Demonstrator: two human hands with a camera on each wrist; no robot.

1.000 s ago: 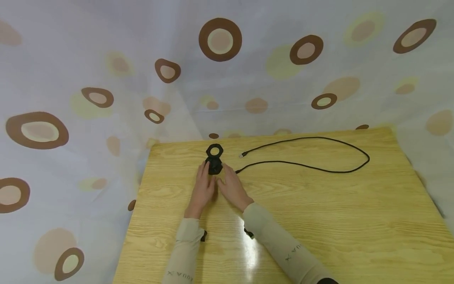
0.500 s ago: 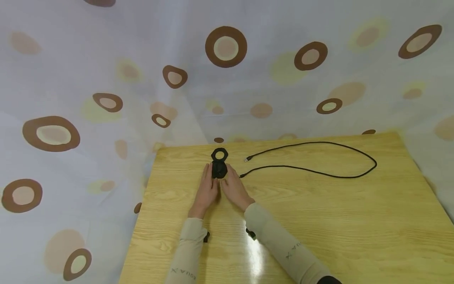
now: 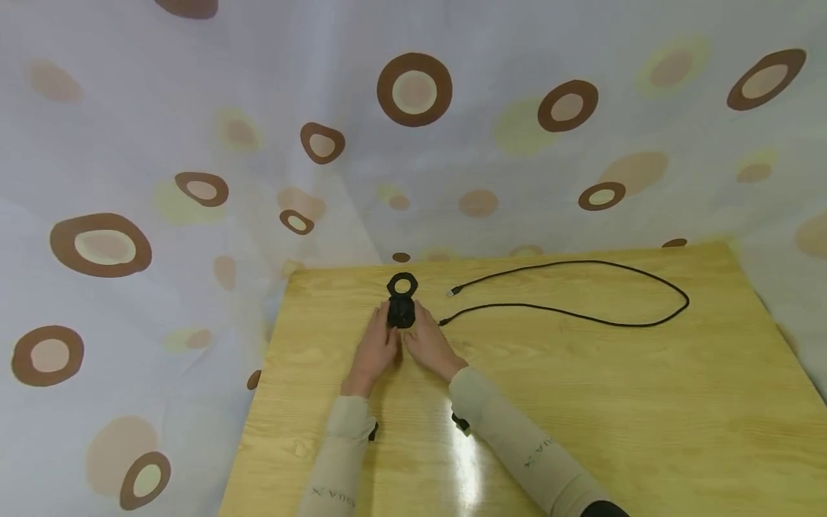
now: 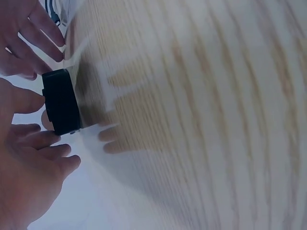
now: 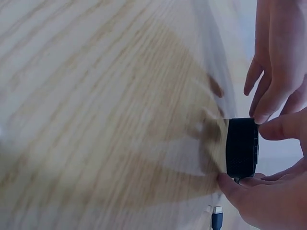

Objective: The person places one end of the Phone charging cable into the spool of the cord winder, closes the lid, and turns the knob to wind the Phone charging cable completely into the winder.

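A black hexagonal folding device point(image 3: 401, 313) stands on the wooden table, with its hinged ring part point(image 3: 393, 289) opened out at the far side. From the left, my left hand point(image 3: 375, 353) holds its side; in the left wrist view the thumb point(image 4: 29, 100) meets the device's near face and the fingertips point(image 4: 50, 139) its lower end. My right hand point(image 3: 431, 347) grips the other side, and the right wrist view has its thumb point(image 5: 280, 128) and index finger point(image 5: 230, 189) at opposite ends of the thick black body point(image 5: 241, 147). The device's underside is hidden.
A black USB cable point(image 3: 581, 311) lies in a long loop to the right. Its larger plug point(image 3: 451, 291) points left at the back, while the smaller plug point(image 5: 217, 218) lies near my right fingers. A patterned curtain point(image 3: 478, 165) borders the table's back and sides.
The left fingers, earlier over the device's left part, now lie along its side, and the right fingers have closed in against the other side. The head view has shifted slightly. The cable stays put.
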